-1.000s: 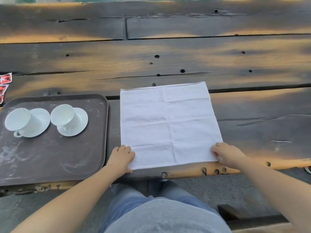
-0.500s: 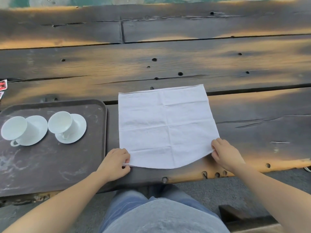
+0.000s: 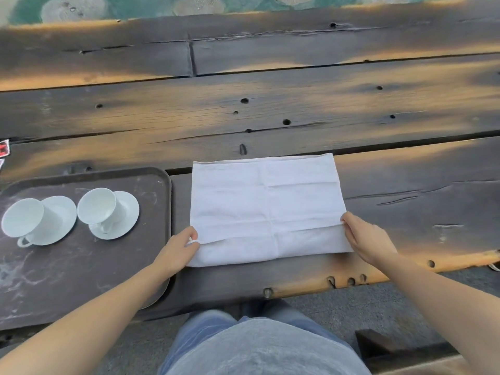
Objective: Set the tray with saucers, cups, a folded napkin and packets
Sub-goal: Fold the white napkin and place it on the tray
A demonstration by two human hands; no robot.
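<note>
Left hand (image 3: 180, 246): fingers curled, thumb and forefinger pinched together on the near-left corner of the napkin (image 3: 266, 201), palm turned down.
Right hand (image 3: 365, 236): fingers (image 3: 349, 221) bent and pressed against the thumb on the near-right corner of the same cloth, knuckles up.
Left forearm: bare, reaching forward from the lower left.
Right forearm: bare, reaching in from the lower right.
Wrists: both nearly straight, low over the worktop (image 3: 405, 185).

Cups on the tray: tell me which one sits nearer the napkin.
The right cup, on the saucer closer to the tray's right edge. The left cup sits farther from the napkin.
</note>
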